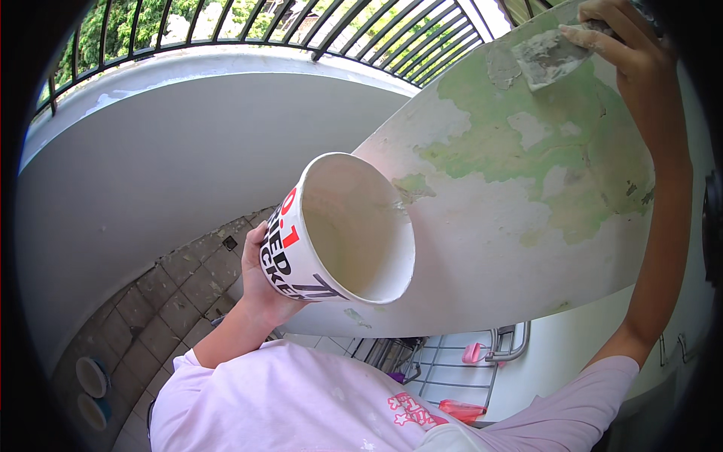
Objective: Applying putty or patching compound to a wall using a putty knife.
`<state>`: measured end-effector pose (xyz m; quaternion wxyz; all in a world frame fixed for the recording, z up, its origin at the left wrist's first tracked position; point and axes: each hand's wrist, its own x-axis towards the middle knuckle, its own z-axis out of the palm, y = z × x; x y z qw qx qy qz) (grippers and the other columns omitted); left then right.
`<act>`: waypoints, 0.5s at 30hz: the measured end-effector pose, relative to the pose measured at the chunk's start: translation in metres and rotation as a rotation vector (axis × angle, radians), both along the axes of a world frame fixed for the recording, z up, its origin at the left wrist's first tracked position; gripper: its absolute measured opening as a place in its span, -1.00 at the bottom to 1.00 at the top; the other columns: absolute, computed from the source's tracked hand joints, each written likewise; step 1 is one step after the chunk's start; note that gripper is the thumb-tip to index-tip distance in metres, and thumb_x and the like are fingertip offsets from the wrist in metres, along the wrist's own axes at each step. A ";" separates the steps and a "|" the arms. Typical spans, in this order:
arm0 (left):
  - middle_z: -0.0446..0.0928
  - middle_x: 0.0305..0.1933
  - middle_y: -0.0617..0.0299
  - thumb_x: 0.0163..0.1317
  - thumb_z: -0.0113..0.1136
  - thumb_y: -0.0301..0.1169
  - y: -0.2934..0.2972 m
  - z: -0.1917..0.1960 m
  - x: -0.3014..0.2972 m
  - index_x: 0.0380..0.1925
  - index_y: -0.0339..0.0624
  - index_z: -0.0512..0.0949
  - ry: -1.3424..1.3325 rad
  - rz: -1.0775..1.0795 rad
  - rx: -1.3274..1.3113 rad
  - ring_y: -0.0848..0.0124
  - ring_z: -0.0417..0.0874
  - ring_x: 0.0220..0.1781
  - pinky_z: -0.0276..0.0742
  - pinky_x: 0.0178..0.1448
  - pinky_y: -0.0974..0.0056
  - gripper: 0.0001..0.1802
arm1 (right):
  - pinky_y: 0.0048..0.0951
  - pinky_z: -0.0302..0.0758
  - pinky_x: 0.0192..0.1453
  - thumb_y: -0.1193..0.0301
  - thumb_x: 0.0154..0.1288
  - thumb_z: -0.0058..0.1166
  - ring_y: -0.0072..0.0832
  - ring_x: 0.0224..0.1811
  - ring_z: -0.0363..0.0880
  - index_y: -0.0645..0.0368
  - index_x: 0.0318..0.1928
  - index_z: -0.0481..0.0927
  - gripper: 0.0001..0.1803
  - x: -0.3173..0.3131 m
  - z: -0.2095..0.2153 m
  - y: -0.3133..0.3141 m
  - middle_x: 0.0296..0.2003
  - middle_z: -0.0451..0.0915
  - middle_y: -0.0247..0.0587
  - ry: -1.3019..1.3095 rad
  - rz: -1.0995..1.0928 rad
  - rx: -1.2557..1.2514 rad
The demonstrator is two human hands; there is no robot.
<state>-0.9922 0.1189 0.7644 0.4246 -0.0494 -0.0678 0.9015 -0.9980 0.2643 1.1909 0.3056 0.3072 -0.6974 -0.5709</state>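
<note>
Holding the scene from my remote seat, I see my left hand [260, 275] gripping a white paper bucket [339, 230] from beneath, fingers wrapped around its printed wall, mouth tilted towards the camera. My right hand [629, 45] is raised to the upper right, fingers pinched on the handle of a putty knife [550, 56] whose blade lies flat against the patchy wall [512, 173].

As I judge it, the bucket could spill: it is tipped far over, and any loose filler would slide to the lip. The grey paste on the blade could also drop onto my pink shirt [301, 399] if the blade leaves the wall at a shallow angle. Old green paint is flaking around the blade, so pressing hard may lift more of it.

Inside the bucket I see only a pale smeared coating on the walls and bottom; I cannot tell how much filler is left. Far below, on the tiled floor [173, 301], two small round tubs [94, 392] sit at the lower left, their contents too small to read. A wire rack [459, 365] holds pink items below the wall.
</note>
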 end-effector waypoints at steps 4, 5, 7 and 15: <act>0.46 0.36 0.24 0.25 -0.09 0.29 0.001 -0.004 0.002 0.30 0.26 0.48 -0.006 0.006 0.005 0.01 0.49 0.32 0.42 0.19 -0.42 -0.29 | 0.03 0.06 0.48 0.35 0.10 0.28 -0.46 -0.19 0.62 -0.08 -0.43 0.75 -0.97 -0.014 -0.005 -0.008 -0.41 0.60 -0.40 -0.025 0.114 -0.091; 0.45 0.36 0.24 0.25 -0.08 0.29 0.001 -0.004 0.004 0.30 0.26 0.48 -0.010 0.003 0.012 0.01 0.49 0.32 0.43 0.19 -0.42 -0.29 | 0.05 0.04 0.48 0.32 0.09 0.29 -0.46 -0.21 0.62 -0.06 -0.48 0.76 -0.94 -0.017 -0.004 -0.008 -0.44 0.60 -0.40 -0.033 0.143 -0.113; 0.45 0.36 0.24 0.25 -0.07 0.29 0.000 -0.002 0.008 0.29 0.25 0.48 -0.015 0.005 0.020 0.01 0.49 0.32 0.43 0.18 -0.42 -0.30 | -0.12 0.08 0.50 0.52 0.16 0.20 -0.51 -0.04 0.61 -0.12 -0.22 0.76 -0.77 -0.027 0.008 0.016 -0.22 0.62 -0.46 -0.119 0.170 0.036; 0.42 0.40 0.20 0.25 -0.07 0.29 0.005 -0.006 0.013 0.35 0.26 0.43 0.034 0.070 -0.031 -0.05 0.46 0.35 0.41 0.20 -0.45 -0.27 | -0.31 0.07 0.54 0.66 0.23 0.16 -0.59 0.14 0.57 -0.09 -0.06 0.80 -0.61 -0.001 0.063 0.054 -0.03 0.65 -0.56 -0.075 0.146 0.128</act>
